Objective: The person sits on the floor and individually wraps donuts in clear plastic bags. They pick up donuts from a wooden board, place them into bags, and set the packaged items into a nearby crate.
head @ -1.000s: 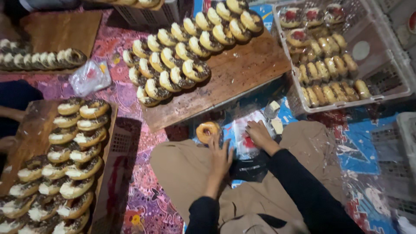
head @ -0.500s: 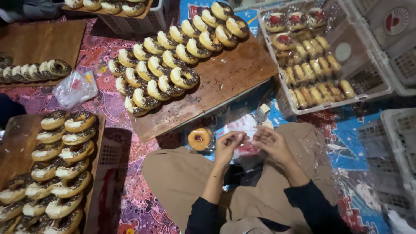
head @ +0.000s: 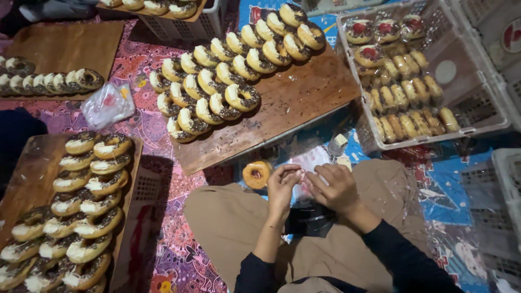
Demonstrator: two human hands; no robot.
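Beyond the hands lies a long brown wooden board [head: 304,103] carrying rows of ring doughnuts. A white plastic crate [head: 477,116] of wrapped pastries sits farther right. The left hand [head: 282,184] and right hand [head: 335,187] meet, fingertips pinching a thin clear plastic wrapper [head: 312,163] (its edges hard to make out). A single golden glazed doughnut [head: 256,174] rests just left of that pinch.

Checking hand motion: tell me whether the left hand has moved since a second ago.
Yes. The left hand lifted off the lap and moved up toward the single doughnut, meeting the right hand.
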